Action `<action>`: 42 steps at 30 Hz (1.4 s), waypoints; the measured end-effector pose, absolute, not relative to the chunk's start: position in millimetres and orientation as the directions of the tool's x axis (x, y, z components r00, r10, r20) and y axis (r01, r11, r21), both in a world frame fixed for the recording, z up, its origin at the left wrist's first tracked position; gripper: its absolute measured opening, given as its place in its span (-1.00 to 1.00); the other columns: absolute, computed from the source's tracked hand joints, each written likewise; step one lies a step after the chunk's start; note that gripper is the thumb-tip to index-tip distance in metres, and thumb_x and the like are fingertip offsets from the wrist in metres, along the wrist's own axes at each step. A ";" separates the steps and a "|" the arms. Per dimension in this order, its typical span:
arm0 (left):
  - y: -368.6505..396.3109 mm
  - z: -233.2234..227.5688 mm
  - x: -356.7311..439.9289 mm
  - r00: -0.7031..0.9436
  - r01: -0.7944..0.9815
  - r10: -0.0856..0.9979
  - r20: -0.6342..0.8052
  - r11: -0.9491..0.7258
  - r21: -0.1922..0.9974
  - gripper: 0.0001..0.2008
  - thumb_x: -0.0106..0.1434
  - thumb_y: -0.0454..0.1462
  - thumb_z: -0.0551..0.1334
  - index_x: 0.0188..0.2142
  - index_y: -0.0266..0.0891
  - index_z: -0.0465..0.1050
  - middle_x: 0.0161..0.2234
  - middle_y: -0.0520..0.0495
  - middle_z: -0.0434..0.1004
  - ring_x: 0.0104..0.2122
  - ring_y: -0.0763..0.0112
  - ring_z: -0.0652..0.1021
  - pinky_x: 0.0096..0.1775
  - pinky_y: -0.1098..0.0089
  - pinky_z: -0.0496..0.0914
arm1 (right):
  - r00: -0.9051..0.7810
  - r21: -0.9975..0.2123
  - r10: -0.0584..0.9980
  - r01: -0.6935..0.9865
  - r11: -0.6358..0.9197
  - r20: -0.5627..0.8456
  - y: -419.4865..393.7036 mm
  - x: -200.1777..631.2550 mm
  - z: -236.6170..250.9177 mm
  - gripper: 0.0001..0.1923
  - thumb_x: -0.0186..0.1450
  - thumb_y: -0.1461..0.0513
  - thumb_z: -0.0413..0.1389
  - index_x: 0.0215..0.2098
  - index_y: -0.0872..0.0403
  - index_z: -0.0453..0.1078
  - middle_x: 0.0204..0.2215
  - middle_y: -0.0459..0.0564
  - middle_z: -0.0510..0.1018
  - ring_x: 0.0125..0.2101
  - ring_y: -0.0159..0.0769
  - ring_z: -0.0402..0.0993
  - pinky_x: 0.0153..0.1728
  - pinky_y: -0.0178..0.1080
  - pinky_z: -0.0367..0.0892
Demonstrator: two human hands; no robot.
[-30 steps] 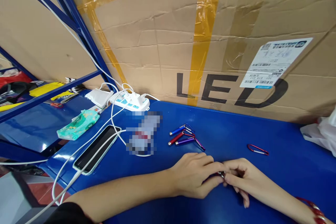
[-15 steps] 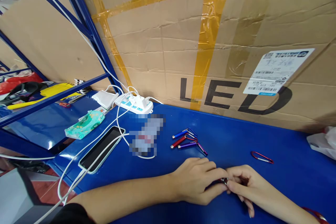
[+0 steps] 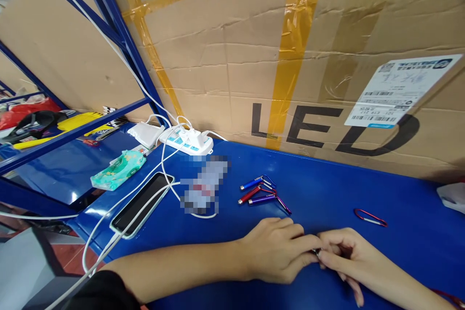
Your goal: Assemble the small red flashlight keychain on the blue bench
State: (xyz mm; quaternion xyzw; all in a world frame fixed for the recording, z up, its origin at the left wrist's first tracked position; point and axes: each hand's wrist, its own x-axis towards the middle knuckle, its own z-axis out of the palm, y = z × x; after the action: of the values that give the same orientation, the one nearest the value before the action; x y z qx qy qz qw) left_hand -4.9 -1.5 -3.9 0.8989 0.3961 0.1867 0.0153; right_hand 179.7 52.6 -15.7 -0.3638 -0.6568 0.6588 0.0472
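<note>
- A small metal piece [image 3: 317, 251] sits pinched between the fingertips of the left hand [image 3: 276, 252] and the right hand [image 3: 345, 254], both curled shut on it, low on the near side of the blue table [image 3: 327, 189].
- Just beyond lie three small keychain torches [image 3: 259, 191]; a red carabiner [image 3: 370, 217] lies to the right, a phone [image 3: 141, 203] far left. Nothing blocks the hands.
- The hands have stayed joined in the same grip since the earlier frame.

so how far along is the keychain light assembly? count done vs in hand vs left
Looks done: three small keychain lights (blue, red, purple) with clips attached lie together on the blue table. In hand: left hand and right hand pinch one small metal piece between the fingertips; details are hidden. Left: one loose red carabiner clip lies apart to the right, unattached.
</note>
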 end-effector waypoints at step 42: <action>14.0 -9.7 -6.0 0.527 0.578 0.796 0.298 -0.593 0.560 -0.83 0.36 -0.27 -0.05 -0.30 -0.18 0.27 -0.39 0.00 0.46 -0.41 0.38 0.47 -0.36 0.44 0.33 | -0.776 -0.949 0.562 0.153 -0.274 -0.287 56.4 178.5 0.5 -0.51 0.07 -0.12 0.11 -0.59 0.15 0.22 -0.76 -0.25 0.34 -0.81 -0.57 0.30 -0.87 -0.55 0.25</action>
State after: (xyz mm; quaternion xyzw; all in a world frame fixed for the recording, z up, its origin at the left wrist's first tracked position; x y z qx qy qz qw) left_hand -6.0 14.0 -9.7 0.8506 0.4039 0.2706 0.2006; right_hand 178.5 56.4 0.5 -0.3047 -0.5862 0.7378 0.1386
